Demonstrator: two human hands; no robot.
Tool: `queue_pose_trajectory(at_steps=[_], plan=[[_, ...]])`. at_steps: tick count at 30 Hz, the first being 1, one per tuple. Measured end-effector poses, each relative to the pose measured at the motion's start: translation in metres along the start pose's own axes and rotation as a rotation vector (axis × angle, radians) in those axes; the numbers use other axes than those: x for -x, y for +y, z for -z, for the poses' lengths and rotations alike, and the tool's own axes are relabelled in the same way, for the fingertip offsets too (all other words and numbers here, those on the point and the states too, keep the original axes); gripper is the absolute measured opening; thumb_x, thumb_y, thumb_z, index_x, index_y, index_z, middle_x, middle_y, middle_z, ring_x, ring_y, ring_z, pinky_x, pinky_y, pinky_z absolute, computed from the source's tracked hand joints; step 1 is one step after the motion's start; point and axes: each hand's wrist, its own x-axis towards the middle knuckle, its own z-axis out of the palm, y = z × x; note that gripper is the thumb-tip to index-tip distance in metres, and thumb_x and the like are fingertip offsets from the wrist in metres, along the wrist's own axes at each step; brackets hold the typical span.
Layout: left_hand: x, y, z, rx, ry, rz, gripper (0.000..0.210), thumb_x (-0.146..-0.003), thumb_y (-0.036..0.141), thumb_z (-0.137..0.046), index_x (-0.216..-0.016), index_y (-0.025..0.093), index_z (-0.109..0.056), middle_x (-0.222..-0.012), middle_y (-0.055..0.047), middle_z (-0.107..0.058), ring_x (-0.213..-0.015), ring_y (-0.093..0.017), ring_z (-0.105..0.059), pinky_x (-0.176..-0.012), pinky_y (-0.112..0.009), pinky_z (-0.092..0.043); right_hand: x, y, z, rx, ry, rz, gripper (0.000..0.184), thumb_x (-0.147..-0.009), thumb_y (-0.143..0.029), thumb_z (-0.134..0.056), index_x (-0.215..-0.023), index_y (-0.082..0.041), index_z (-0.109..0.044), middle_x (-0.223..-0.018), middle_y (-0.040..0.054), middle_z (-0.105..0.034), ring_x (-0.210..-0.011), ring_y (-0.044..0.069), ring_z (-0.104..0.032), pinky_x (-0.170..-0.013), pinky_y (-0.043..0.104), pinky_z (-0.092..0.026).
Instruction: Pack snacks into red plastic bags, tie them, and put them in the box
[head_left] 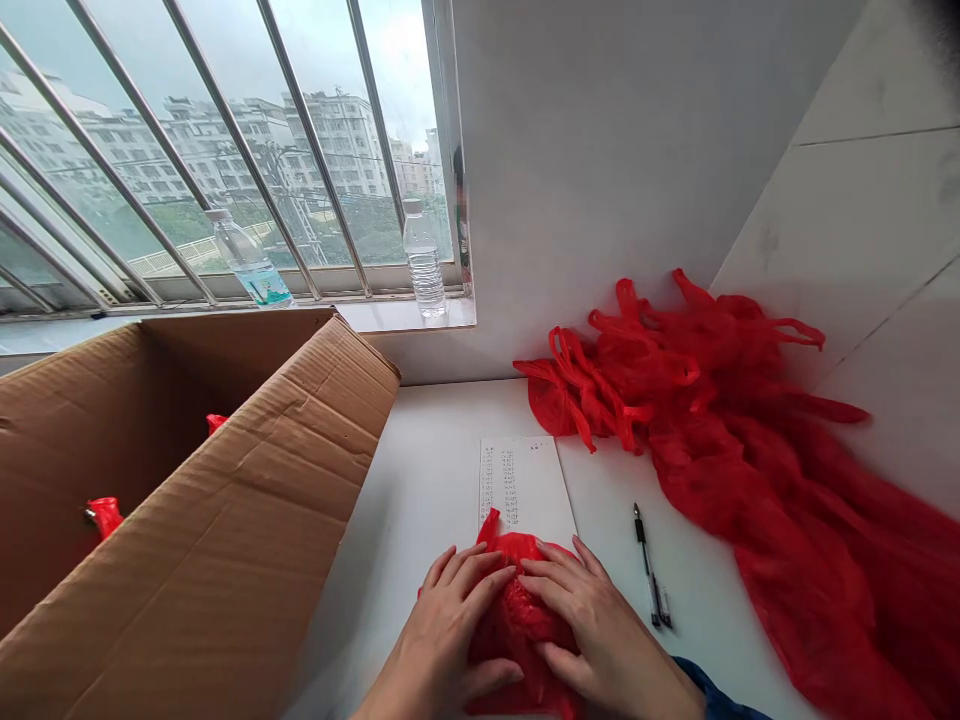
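Note:
A bunched red plastic bag (517, 610) lies on the white table at the bottom middle, over the lower part of a handwritten sheet of paper (529, 480). My left hand (457, 625) rests on the bag's left side, fingers spread and slightly bent. From the right, my right hand (589, 615) lies on the same bag with its fingers apart. Both hands touch the bag's top. Whatever the bag may contain is hidden. A short red tip of it sticks up beyond my left fingers.
An open cardboard box (247, 500) stands at left with red pieces (107, 515) inside. A large heap of red plastic bags (720, 420) spreads along the right. A black pen (646, 560) lies beside my right hand. Two bottles (425, 260) stand on the sill by the barred window.

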Motion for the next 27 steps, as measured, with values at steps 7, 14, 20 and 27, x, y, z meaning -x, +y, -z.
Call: queue_pose_trajectory(at_steps=[7,14,20,27], plan=[[-0.003,0.014,0.005,0.065,-0.004,0.069,0.066,-0.067,-0.002,-0.064,-0.126,0.026,-0.060,-0.117,-0.004,-0.070,-0.102,-0.026,-0.064,-0.090,-0.044,-0.055,0.001,0.010,-0.009,-0.062,0.148,0.117,0.041,-0.079,-0.009,-0.054,-0.113,-0.028,-0.068,-0.113,-0.0021,-0.073,-0.123,0.019,-0.057,-0.123,0.042,-0.015],[-0.003,0.019,0.010,0.046,0.152,-0.023,0.069,-0.063,-0.006,-0.055,-0.124,0.026,-0.059,-0.093,-0.001,-0.071,-0.080,-0.021,-0.065,-0.067,-0.030,-0.052,0.002,0.008,-0.010,-0.116,0.246,0.218,0.039,-0.079,-0.008,-0.055,-0.111,-0.028,-0.066,-0.109,-0.0032,-0.073,-0.101,0.018,-0.064,-0.112,0.039,-0.032],[-0.001,0.022,0.013,0.032,0.212,-0.078,0.064,-0.063,-0.003,-0.055,-0.120,0.024,-0.059,-0.088,-0.001,-0.070,-0.073,-0.020,-0.064,-0.061,-0.028,-0.049,0.003,0.004,-0.009,-0.159,0.293,0.236,0.036,-0.077,-0.009,-0.053,-0.105,-0.027,-0.067,-0.099,-0.0019,-0.074,-0.092,0.019,-0.064,-0.087,0.033,-0.044],[0.002,0.024,0.015,0.037,0.207,-0.076,0.063,-0.062,0.000,-0.054,-0.120,0.025,-0.059,-0.087,0.000,-0.070,-0.073,-0.020,-0.064,-0.062,-0.030,-0.050,0.004,0.004,-0.010,-0.149,0.268,0.225,0.039,-0.075,-0.011,-0.053,-0.107,-0.028,-0.067,-0.100,-0.0015,-0.074,-0.093,0.020,-0.067,-0.081,0.031,-0.045]])
